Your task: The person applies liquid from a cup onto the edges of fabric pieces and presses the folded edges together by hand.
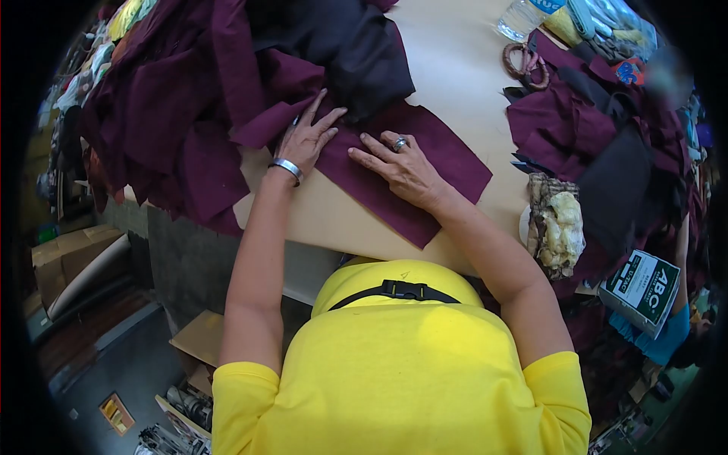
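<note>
A maroon cloth piece (451,155) lies flat on the pale table (447,45), one corner near the front edge. My right hand (406,167), with a ring on one finger, rests on this cloth, its fingers apart and pressing lightly down. To its left, my left hand (303,142) lies with fingers stretched over the cloth's left side, beside a folded maroon flap; a metal bracelet circles the wrist. Dark cloth (349,61) covers the far end of the piece. A large heap of maroon cloth (167,106) fills the table's left side and hangs over its edge.
At right are scissors with wrapped handles (523,64), a water bottle (523,19), a maroon and black cloth heap (561,114), a patterned bundle with pale stuffing (560,227) and an ABC box (641,292). Another person's arm (682,254) shows beside the box.
</note>
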Tool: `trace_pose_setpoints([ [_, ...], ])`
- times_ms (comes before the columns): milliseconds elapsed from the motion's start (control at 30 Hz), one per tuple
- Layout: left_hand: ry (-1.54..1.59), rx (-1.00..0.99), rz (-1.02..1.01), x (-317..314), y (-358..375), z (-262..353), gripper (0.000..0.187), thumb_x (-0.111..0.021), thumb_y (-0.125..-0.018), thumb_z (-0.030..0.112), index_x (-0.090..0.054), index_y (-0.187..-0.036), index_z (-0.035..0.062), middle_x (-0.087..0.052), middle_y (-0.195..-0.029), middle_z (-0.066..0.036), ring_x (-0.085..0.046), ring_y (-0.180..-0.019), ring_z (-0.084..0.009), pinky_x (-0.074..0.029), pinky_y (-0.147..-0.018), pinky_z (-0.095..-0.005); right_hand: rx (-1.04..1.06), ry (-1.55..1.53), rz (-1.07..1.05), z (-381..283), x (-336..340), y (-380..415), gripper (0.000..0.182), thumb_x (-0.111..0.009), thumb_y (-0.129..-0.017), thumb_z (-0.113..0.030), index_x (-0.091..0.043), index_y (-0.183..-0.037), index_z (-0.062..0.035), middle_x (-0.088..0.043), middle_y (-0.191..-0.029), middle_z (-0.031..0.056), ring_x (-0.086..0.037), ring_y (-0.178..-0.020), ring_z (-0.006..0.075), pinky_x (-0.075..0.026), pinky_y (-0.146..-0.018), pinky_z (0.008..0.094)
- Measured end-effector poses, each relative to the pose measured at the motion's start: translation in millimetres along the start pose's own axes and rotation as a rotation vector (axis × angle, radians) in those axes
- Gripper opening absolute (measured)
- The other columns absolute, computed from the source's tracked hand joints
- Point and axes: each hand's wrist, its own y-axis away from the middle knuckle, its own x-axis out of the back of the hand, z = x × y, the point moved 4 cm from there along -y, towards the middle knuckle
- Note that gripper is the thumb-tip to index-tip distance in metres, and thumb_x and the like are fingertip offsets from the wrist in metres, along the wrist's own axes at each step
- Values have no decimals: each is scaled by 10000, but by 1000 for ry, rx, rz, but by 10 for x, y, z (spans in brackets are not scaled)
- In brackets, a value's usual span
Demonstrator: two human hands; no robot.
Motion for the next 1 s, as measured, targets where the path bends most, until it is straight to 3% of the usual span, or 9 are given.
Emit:
trace_pose_setpoints([
  [400, -151, -11, -52, 22, -50, 23, 412, -466, -895, 237, -442, -1302, 290, -190, -1479, -17, -395, -1238, -292, -369, -990, -433, -69, 33, -144, -14, 46, -175, 606, -526, -740, -87, -399, -1318, -215, -422, -1316, 88, -464, -1084, 250, -393, -776, 397],
  [533, -42, -59, 24, -6, -54, -29, 385, -483, -889, 285, -460, -1271, 320, -241, -1460, -40, -473, -1141, -380, -404, -953, -456, -112, 93, -181, -50, 28, -244, 586, -532, -749, -113, -402, -1316, -188, -419, -1318, 91, -469, -1074, 247, -397, -758, 395],
  [733, 33, 56, 123, -5, -105, 64, 389, -570, -821, 336, -501, -1196, 262, -299, -1430, -49, -483, -1131, -365, -399, -929, -477, -114, 76, -176, -129, 58, -120, 629, -513, -745, -60, -359, -1348, -159, -393, -1357, 103, -451, -1111, 271, -377, -845, 403],
  [833, -51, 171, 184, -2, -74, 255, 433, -638, -753, 368, -513, -1146, 236, -339, -1404, -51, -490, -1127, -344, -390, -927, -481, -104, 65, 18, -187, 67, 96, 519, -502, -783, -97, -418, -1295, -81, -444, -1296, 129, -438, -1152, 269, -370, -918, 406],
  [1000, -80, 234, 203, 17, -115, 313, 463, -675, -701, 344, -523, -1117, 209, -370, -1382, -52, -479, -1150, -314, -391, -929, -458, -193, 46, 31, -242, 188, 529, 491, -472, -794, -63, -428, -1282, -32, -455, -1287, 143, -413, -1204, 275, -313, -1013, 405],
])
